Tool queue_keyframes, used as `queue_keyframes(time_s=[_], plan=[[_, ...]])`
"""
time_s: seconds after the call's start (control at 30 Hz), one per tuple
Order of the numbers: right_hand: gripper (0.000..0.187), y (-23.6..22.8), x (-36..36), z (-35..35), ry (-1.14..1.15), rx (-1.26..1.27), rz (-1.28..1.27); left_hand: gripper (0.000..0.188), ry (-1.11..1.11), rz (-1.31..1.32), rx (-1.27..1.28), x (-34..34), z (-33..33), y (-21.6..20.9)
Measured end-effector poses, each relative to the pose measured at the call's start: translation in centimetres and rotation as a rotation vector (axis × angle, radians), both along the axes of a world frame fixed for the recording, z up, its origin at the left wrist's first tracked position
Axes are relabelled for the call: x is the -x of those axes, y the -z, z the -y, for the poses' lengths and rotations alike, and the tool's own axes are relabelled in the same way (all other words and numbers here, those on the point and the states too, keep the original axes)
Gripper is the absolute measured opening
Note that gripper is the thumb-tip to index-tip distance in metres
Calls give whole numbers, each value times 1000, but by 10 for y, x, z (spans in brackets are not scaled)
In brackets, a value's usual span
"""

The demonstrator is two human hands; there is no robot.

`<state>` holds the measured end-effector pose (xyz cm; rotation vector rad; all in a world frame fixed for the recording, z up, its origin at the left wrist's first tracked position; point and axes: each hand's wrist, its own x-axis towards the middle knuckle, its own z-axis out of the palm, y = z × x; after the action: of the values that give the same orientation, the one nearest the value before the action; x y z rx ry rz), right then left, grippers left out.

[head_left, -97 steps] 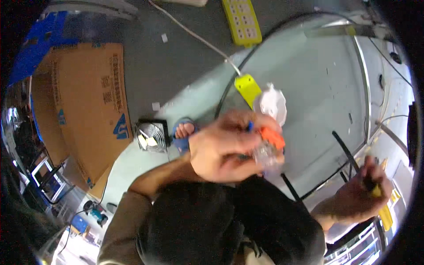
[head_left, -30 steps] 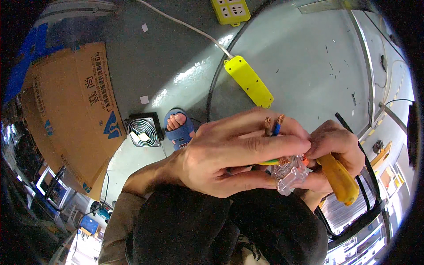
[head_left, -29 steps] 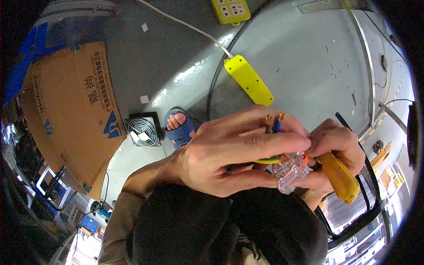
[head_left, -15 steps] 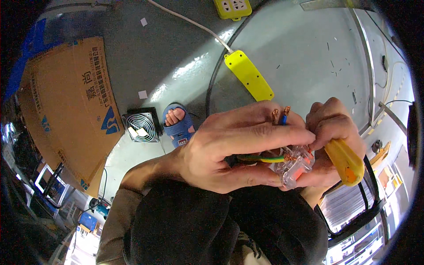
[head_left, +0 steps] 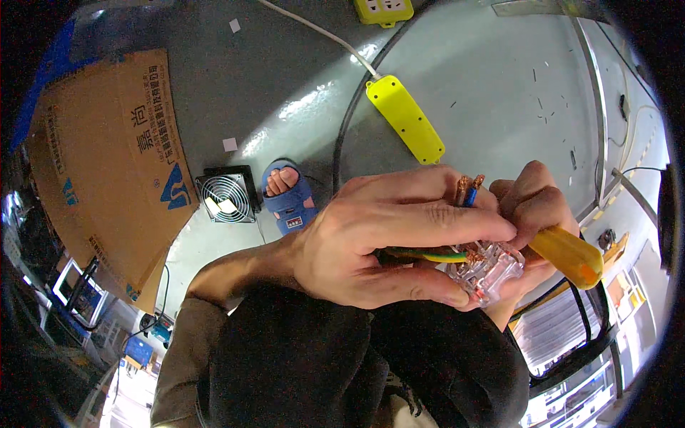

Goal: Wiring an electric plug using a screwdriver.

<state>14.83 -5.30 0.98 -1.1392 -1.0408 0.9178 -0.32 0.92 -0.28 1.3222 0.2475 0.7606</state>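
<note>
L hand (head_left: 399, 239): thumb & index parted, tips closed in on a clear plastic connector (head_left: 499, 267), which sits btwn the 2 hands, low right of ctr, some red/orange showing thru it. 3 wires w/ bare copper ends: 1 green-yellow wire (head_left: 442, 257) running to the connector, plus 1 blue wire (head_left: 472, 196) & 1 brownish wire (head_left: 462, 192) poking up side by side btwn L fingers. R hand (head_left: 539, 214): fingers curled tight round 1 yellow handle (head_left: 567, 255), butt end out to lower right; far end of tool hidden by the hands.

Writing: 1 cardboard box (head_left: 118, 178) at left, sideways dark print incl. 2 big characters, smaller lines alongside, 1 large blue logo + smaller blue marks. 1 blue sandal (head_left: 289, 207) w/ foot in it, small red-&-white tag on strap, too small to read. 1 fan (head_left: 227, 200) next to it, pale label at ctr of grille, also unreadable.

Floor: 2 yellow-green power strips, 1 (head_left: 405, 118) dotted side up, on a white cord (head_left: 321, 32), 1 (head_left: 384, 10) sockets up at top edge; 1 thick black cable (head_left: 347, 118); 2 white paper squares, 1 (head_left: 235, 26) near top, 1 (head_left: 230, 145) above fan.
</note>
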Motion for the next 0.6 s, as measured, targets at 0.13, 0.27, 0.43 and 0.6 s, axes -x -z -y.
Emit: queue_keyframes(time_s=[0.13,0.27,0.43,0.6], plan=[[36,-8,-8,5,-94,-59,42,54,-45,-7,-55,1,-12,3],[44,-8,-17,4,-175,22,151,57,-22,6,144,-3,2,14],[45,-7,-15,8,-58,87,85,57,85,-15,761,3,5,-3],[55,-5,-22,15,-157,-17,20,59,155,31,670,1,5,-7]])
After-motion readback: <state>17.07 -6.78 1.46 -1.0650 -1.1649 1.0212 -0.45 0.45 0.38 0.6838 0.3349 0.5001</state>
